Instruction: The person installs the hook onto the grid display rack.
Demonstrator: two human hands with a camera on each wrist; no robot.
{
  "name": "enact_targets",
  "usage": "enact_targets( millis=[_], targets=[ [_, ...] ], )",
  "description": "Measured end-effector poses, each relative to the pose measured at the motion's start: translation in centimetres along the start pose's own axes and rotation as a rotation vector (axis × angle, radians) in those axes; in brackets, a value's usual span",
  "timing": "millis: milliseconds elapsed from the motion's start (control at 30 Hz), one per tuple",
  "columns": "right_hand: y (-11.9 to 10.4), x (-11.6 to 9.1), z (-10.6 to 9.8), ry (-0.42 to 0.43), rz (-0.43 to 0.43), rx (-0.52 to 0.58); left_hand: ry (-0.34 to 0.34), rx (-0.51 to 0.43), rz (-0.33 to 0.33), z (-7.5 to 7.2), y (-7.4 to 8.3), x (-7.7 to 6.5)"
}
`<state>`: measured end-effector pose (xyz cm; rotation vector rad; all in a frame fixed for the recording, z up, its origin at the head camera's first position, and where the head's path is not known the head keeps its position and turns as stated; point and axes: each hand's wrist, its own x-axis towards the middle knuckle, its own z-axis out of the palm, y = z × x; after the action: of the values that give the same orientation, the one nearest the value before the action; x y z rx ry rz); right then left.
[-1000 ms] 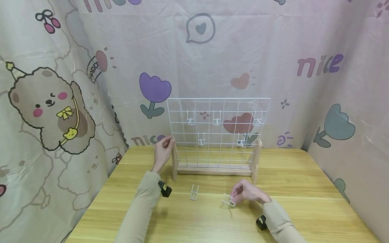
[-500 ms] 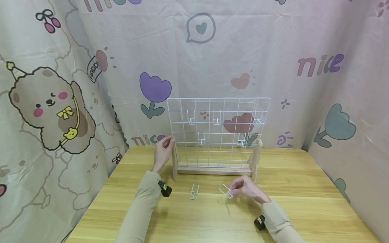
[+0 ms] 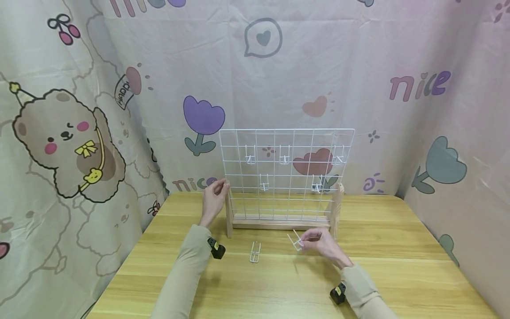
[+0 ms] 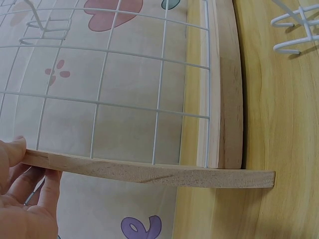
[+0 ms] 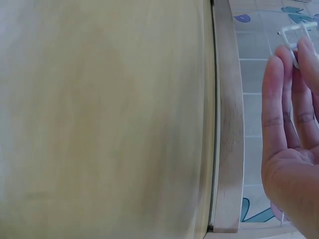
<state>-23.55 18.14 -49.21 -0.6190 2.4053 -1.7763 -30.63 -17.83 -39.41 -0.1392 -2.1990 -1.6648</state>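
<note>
My left hand (image 3: pixel 214 201) grips the top of the left wooden post (image 4: pixel 149 175), thumb on one side and fingers on the other. The post belongs to a stand that holds a white wire grid (image 3: pixel 287 129) upright. In front of the stand's right half, my right hand (image 3: pixel 322 246) pinches a white wire hook (image 3: pixel 295 242), its two prongs pointing up and leftward, apart from the grid. Part of this hook shows beyond the fingertips in the right wrist view. Another white wire hook (image 3: pixel 255 252) lies on the table between the hands.
Several white hooks (image 3: pixel 249 159) hang on the grid in two rows. A wooden crossbar (image 3: pixel 280 225) joins the left post to the right post (image 3: pixel 336 210). The wooden table (image 3: pixel 279 292) extends in front, and a patterned curtain (image 3: pixel 259 79) hangs behind and at the sides.
My right hand has moved up and slightly left toward the grid, and the pinched hook has turned its prongs more upward. The left hand has stayed on the post.
</note>
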Motion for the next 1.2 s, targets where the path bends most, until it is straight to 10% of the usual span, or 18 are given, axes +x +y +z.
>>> enact_targets(
  millis=[1200],
  targets=[
    [-0.3,2.1,1.7,0.367,0.106,0.376,0.002,0.005,0.015,0.0,-0.3,0.3]
  ],
)
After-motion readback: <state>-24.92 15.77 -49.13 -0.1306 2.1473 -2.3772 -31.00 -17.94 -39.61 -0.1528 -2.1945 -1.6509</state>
